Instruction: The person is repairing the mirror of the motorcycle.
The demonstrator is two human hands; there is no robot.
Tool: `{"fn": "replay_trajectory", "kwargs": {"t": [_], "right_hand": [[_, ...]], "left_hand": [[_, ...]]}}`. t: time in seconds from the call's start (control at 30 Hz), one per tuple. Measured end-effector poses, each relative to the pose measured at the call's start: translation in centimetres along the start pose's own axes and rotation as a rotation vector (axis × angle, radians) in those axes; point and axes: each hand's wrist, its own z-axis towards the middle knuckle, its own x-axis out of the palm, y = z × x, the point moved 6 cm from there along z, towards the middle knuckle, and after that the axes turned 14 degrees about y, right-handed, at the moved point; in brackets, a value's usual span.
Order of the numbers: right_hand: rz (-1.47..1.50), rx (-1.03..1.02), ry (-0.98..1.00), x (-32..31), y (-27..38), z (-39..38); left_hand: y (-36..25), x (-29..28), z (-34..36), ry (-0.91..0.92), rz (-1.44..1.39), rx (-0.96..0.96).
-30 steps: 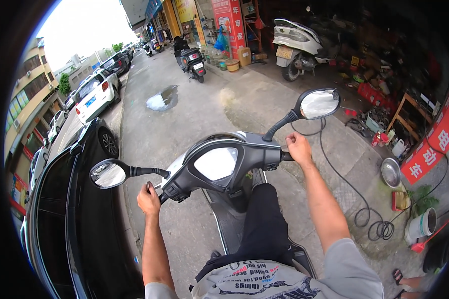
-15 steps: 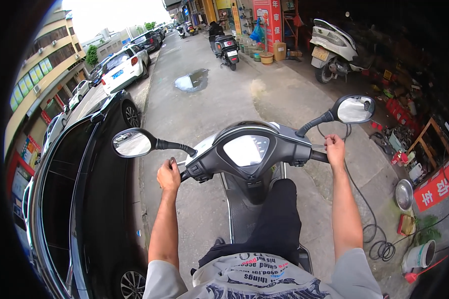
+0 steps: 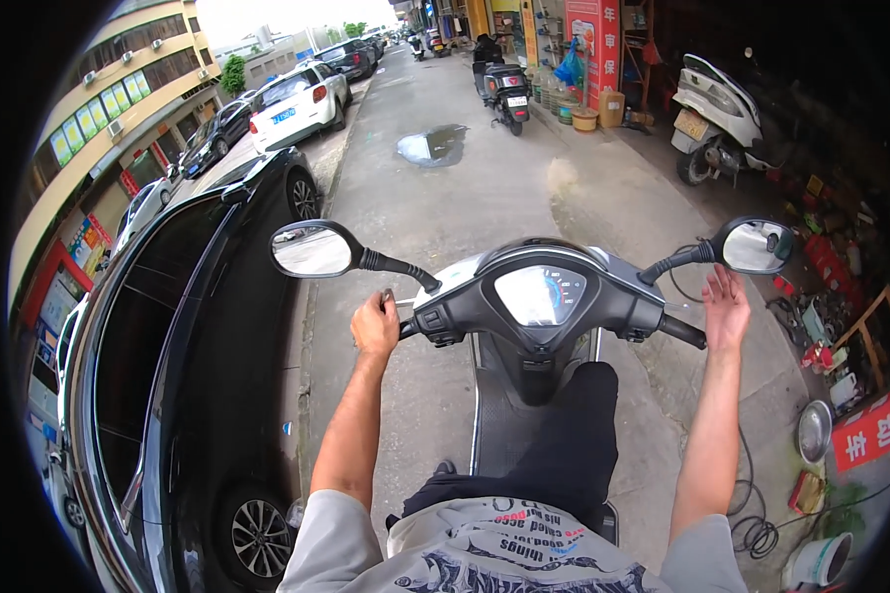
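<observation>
This is an outdoor street lined with small shops, seen from the seat of a scooter (image 3: 539, 296). A concrete roadway (image 3: 485, 188) is running ahead with a puddle (image 3: 431, 146) lying on it. Cars are standing along the left: a black car (image 3: 183, 326) just beside the scooter and a white car (image 3: 299, 101) farther on. On the right, open shopfronts are spilling goods, buckets and a red banner (image 3: 875, 433) onto the pavement, with a parked white scooter (image 3: 717, 109) standing there. A multi-storey building (image 3: 119, 89) is rising at left.
</observation>
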Motion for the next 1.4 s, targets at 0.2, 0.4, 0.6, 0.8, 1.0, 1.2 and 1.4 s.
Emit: {"fn": "replay_trajectory", "kwargs": {"t": [0.2,0.4,0.6,0.8,1.0,1.2,1.4], "right_hand": [[0.336,-0.178,-0.058,4.0,5.4,1.8],[0.259,-0.166,0.000,2.0,6.6,2.9],[0.241,-0.193,0.025,2.3,6.7,2.4],[0.264,-0.209,-0.028,2.0,6.3,2.0],[0.131,-0.079,-0.143,1.4,2.3,0.5],[-0.194,0.044,-0.172,1.9,-0.5,-2.0],[-0.585,0.056,-0.046,2.7,-1.0,-3.8]], "left_hand": [[0.3,-1.1,-0.5,-0.039,-0.005,0.006],[-0.5,0.0,-0.3,-0.007,-0.049,0.014],[-0.1,-0.2,-0.4,-0.061,-0.039,0.049],[-0.5,-0.5,-0.5,-0.018,-0.051,0.026],[-0.3,-0.5,-0.4,-0.052,-0.032,0.067],[-0.2,-0.6,-0.6,-0.054,-0.041,0.090],[-1.5,-1.9,-3.7,-0.111,-0.199,0.216]]}}
